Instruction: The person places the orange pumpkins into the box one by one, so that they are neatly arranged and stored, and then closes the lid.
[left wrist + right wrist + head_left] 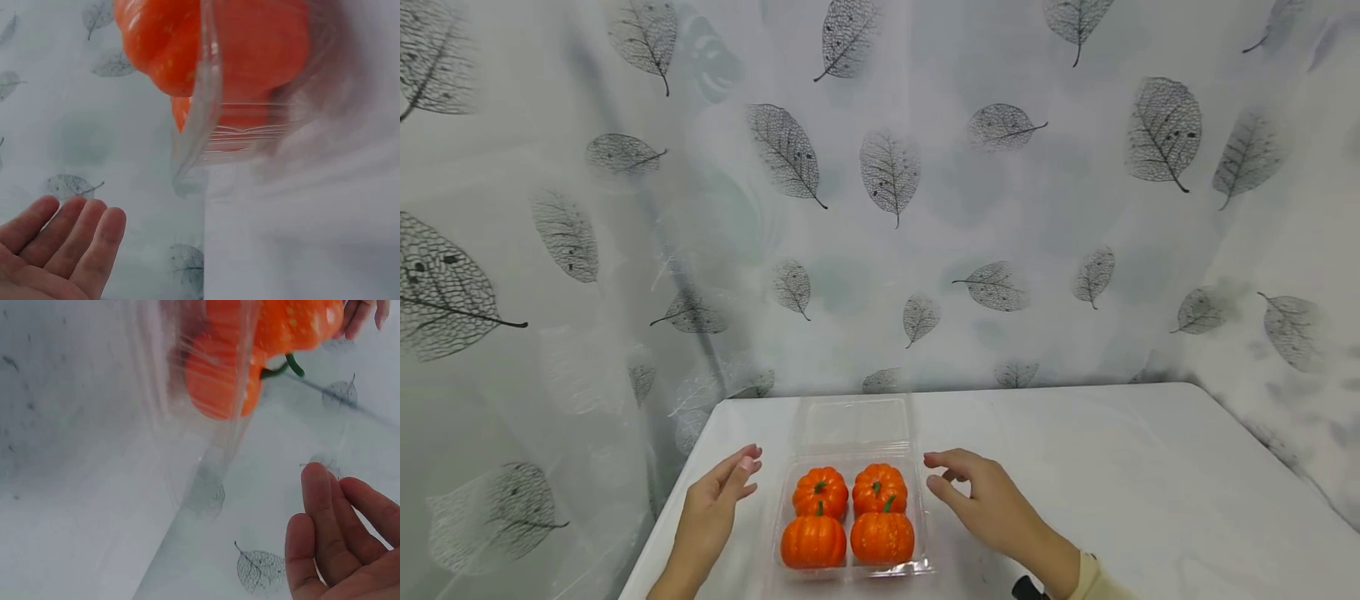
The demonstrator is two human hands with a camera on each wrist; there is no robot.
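Observation:
Several small orange pumpkins (812,543) with green stems sit in the compartments of a clear plastic clamshell box (922,533). Its transparent lid (853,421) lies folded back, away from me. To the left of the box my left hand (711,508) hovers, holding nothing. In the left wrist view its fingers (100,247) are nearly straight, apart from the box wall (209,87). My right hand (988,504) is on the box's other side, also holding nothing. Its fingers (319,494) look loosely bent in the right wrist view, with a gap to the plastic.
Under the box is a white table (1075,450), its left edge close to my left hand. A leaf-printed curtain (955,217) hangs behind it and along both sides. Near my right wrist shows a small black object (1026,587).

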